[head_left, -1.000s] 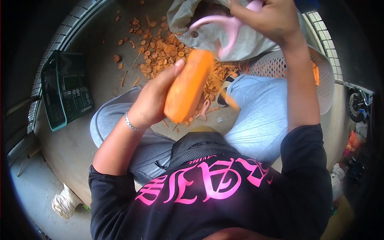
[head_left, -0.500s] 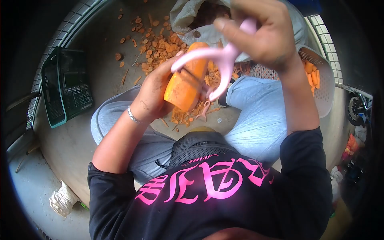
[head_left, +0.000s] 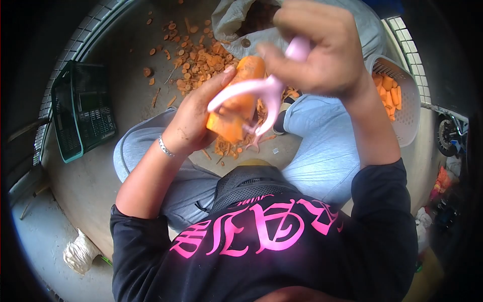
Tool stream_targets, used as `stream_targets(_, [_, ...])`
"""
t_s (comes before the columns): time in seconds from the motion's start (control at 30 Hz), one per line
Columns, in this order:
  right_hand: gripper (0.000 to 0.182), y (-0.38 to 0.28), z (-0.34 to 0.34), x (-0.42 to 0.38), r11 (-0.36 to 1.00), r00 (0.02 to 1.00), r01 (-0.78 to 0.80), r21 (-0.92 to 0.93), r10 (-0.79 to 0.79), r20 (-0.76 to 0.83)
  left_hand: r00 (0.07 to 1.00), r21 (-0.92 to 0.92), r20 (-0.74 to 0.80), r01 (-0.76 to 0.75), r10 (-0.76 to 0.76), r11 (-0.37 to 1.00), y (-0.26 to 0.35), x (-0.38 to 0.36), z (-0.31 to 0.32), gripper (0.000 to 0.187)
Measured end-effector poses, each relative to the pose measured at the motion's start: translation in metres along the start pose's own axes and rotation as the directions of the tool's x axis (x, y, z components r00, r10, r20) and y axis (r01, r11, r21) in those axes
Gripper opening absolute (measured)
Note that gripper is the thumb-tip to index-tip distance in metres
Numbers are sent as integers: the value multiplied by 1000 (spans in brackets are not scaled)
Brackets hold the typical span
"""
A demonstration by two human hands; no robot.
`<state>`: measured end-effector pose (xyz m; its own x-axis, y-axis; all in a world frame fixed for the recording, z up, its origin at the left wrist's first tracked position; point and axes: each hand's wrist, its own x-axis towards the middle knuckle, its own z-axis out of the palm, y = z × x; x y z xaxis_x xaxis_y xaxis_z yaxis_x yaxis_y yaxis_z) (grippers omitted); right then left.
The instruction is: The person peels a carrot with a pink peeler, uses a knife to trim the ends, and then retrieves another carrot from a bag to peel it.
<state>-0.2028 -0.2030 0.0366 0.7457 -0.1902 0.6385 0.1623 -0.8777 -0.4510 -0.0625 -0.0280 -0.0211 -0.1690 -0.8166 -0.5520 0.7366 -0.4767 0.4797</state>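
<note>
A thick orange carrot [head_left: 247, 75], cut flat at its near end, is gripped in my left hand [head_left: 193, 116]. My right hand [head_left: 322, 55] is closed around the handle of a pink Y-shaped peeler [head_left: 274, 86]. The peeler's forked head lies across the carrot, its blade over the lower part near the cut end. Motion smears the right hand and the peeler a little. Below the carrot, peelings [head_left: 229, 147] are heaped on the floor between my legs.
Carrot slices and scraps [head_left: 201, 63] are spread over the floor ahead. Behind them slumps a pale sack [head_left: 297, 43], its mouth open. A white perforated basket [head_left: 410, 113] at right holds peeled carrots [head_left: 387, 93]. At left stands a dark green crate [head_left: 83, 113].
My right hand and the peeler have moved left and slightly down along the carrot toward its cut end. The left hand keeps its hold on the carrot, nearly still.
</note>
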Motion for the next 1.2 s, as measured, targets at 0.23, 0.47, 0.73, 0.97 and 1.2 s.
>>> stream_targets(0.23, [29, 58, -32, -2, 869, 904, -429, -248, 414, -111, 991, 39, 134, -2, -3, 999, 1, -9, 9, 59])
stream_targets(0.47, [34, 17, -25, 0, 890, 896, -441, 119, 444, 0, 984, -15, 154, -89, 91, 996, 0, -1, -2, 55])
stream_targets(0.73, [33, -16, -4, 8, 999, 1000, -4, -37, 4, -3, 980, -197, 193, -2, 41, 980, 4, 0, 9, 54])
stream_targets(0.97, [31, -8, 7, 2, 997, 995, 83, 6, -82, -57, 984, -68, 41, -172, 175, 983, 2, -6, 20, 47])
stream_targets(1.2, [30, 0, 14, -3, 993, 995, 88, 79, -85, -42, 985, -49, 67, -155, 158, 987, -1, -5, 10, 45])
